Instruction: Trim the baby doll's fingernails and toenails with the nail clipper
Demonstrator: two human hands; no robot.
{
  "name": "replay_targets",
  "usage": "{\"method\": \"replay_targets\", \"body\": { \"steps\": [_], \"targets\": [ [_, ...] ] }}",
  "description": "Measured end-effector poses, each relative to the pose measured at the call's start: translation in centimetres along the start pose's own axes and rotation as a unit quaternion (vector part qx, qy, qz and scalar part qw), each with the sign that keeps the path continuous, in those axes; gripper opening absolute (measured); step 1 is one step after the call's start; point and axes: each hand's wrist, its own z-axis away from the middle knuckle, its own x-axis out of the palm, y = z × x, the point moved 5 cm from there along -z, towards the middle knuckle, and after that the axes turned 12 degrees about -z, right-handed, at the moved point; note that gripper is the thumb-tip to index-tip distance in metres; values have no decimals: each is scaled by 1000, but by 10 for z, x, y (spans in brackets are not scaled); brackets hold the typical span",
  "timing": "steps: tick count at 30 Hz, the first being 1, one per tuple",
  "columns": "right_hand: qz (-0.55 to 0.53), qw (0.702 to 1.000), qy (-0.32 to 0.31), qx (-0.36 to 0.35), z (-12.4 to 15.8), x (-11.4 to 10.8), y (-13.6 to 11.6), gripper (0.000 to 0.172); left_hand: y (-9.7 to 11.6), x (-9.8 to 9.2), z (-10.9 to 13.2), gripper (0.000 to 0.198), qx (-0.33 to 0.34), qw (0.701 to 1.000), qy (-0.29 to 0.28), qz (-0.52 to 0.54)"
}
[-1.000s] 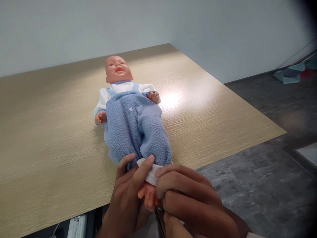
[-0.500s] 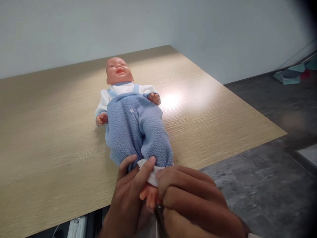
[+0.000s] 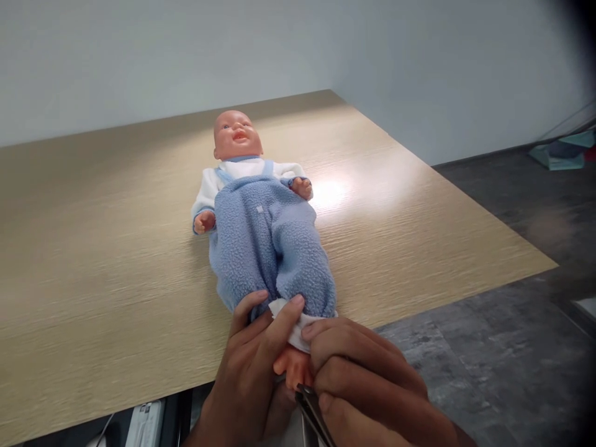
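A baby doll [image 3: 254, 214] in blue fleece dungarees and a white top lies on its back, feet towards me. White cloth [image 3: 300, 332] is wrapped round the ankle of one leg, with the bare orange toes [image 3: 295, 366] showing below it. My left hand [image 3: 254, 366] grips the leg from the left, its thumb pressing on the cloth's upper edge. From the right, my right hand [image 3: 367, 375] pinches the cloth with curled fingers. A dark, slim metal piece [image 3: 313, 406] shows just below the toes; I cannot tell whether my right hand touches it.
The doll lies on a light wooden table [image 3: 116, 248], whose front edge runs beneath my hands. A white device [image 3: 144, 422] and a cable show under that edge. Pale walls [image 3: 162, 56] stand behind; teal folded items [image 3: 561, 152] lie on the dark floor at right.
The whole scene has shifted slightly to the right in view. Both hands keep their grip at the ankle, and more of the dark metal piece shows below the toes.
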Motion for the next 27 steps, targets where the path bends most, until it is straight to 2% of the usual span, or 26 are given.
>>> {"method": "replay_targets", "body": {
  "steps": [5, 6, 10, 12, 18, 22, 23, 25, 26, 27],
  "targets": [
    [-10, 998, 60, 21, 2, 2, 0, 29, 1, 0, 0, 58, -4, 1000, 1, 5],
    [-6, 998, 57, 17, 1, 1, -1, 30, 0, 1, 0, 58, -7, 1000, -7, 7],
    [18, 998, -64, -13, -7, 0, -2, 32, -1, 4, 2, 57, -8, 1000, -7, 7],
    [32, 995, -93, -18, -9, -2, -1, 30, 0, 4, 2, 56, 4, 1000, 14, 3],
    [85, 994, -47, -44, -7, 1, -8, 24, -1, 4, 3, 54, 6, 1000, 21, -3],
    [101, 994, 20, -23, -7, 6, 0, 25, 0, 4, 4, 58, 1, 1000, -2, -2],
    [94, 994, 23, -42, -9, 8, 1, 28, -1, 4, 4, 59, -4, 1000, -8, 1],
    [68, 985, -5, -156, -11, 12, -6, 37, -1, 5, 5, 62, -11, 1000, -25, 2],
    [68, 982, -14, -175, -14, 12, -9, 40, -1, 5, 6, 62, -13, 1000, -28, -5],
    [85, 983, -51, -155, -17, 14, -9, 38, -2, 5, 7, 62, -17, 999, -32, -17]
  ]
}}
